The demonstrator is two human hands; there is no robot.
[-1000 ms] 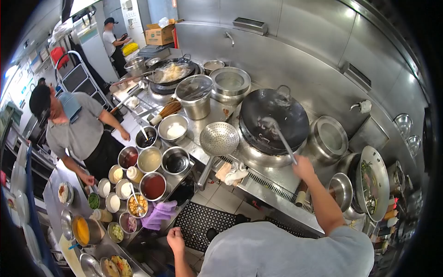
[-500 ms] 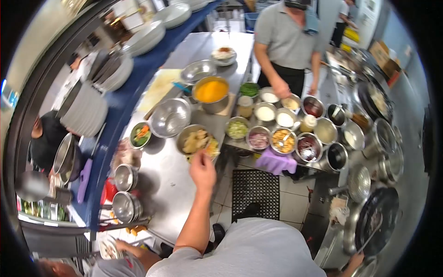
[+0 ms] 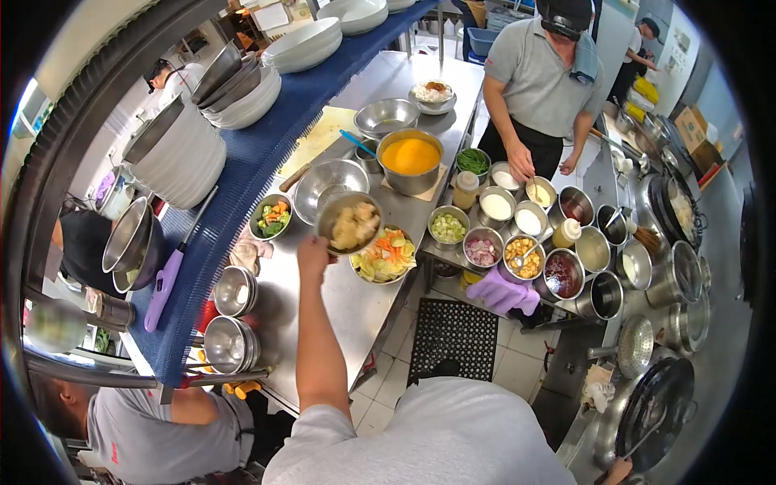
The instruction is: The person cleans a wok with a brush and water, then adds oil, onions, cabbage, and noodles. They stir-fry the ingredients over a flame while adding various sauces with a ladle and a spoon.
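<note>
My left hand (image 3: 311, 257) grips the rim of a metal bowl (image 3: 349, 224) of pale, battered-looking pieces, held tilted above the steel table. Just right of it sits a bowl of cut cabbage and carrot (image 3: 384, 255). An empty metal bowl (image 3: 330, 190) and a small bowl of mixed vegetables (image 3: 270, 217) are behind and to the left. At the bottom right edge, my right hand (image 3: 619, 470) is closed on the handle of a ladle (image 3: 647, 435) whose head rests in a black wok (image 3: 664, 404). That hand is only partly in view.
A pot of orange liquid (image 3: 410, 162) stands at the back of the table. Tubs, sauces and a purple cloth (image 3: 501, 291) line the right counter, where a co-worker (image 3: 550, 81) reaches in. A blue shelf (image 3: 242, 162) with stacked plates overhangs the left. Another person (image 3: 162, 428) is at lower left.
The bowl of pale pieces has come up and to the left with my left hand, uncovering more of the cabbage and carrot. The view has shifted. The co-worker's hand remains over the tubs.
</note>
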